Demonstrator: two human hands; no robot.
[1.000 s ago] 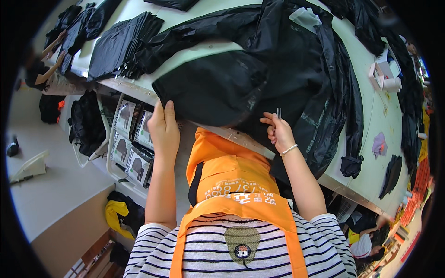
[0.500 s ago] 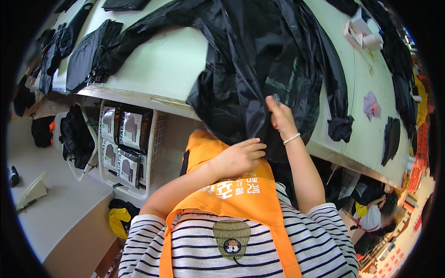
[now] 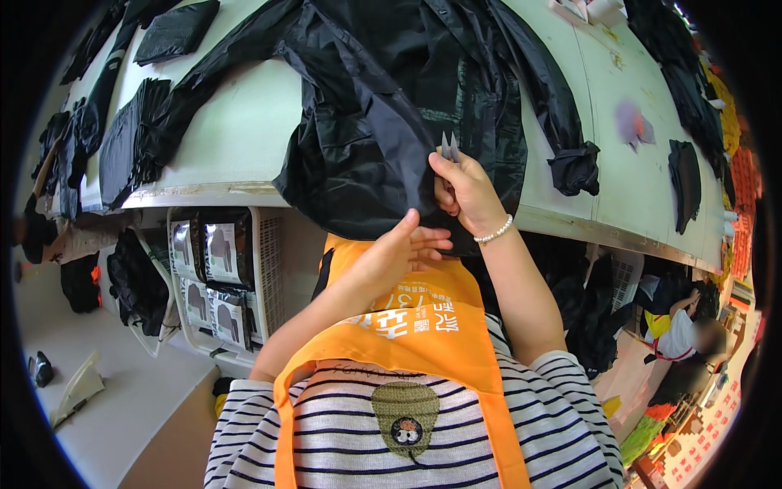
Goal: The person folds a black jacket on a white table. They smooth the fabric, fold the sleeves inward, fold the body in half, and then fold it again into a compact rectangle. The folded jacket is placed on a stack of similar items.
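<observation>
Over the orange apron (image 3: pixel 464 367), the left hand (image 3: pixel 399 257) has its fingers spread, its grip apparently released. Just beyond, the right hand (image 3: pixel 468 187) grasps small pointed snips (image 3: pixel 450 147), blades up; whether it also pinches cloth I cannot tell. The black jacket (image 3: pixel 350 171) lies on the pale surface (image 3: pixel 252 114), its hem over the near edge. The step looks like tending the hem; the next move calls for steadying cloth clear of the points.

- We see a creased black garment (image 3: pixel 350 167) on the pale table (image 3: pixel 244 122), overhanging its near edge.
- We see metal snips (image 3: pixel 445 148), tips parted, pointing across the table.
</observation>
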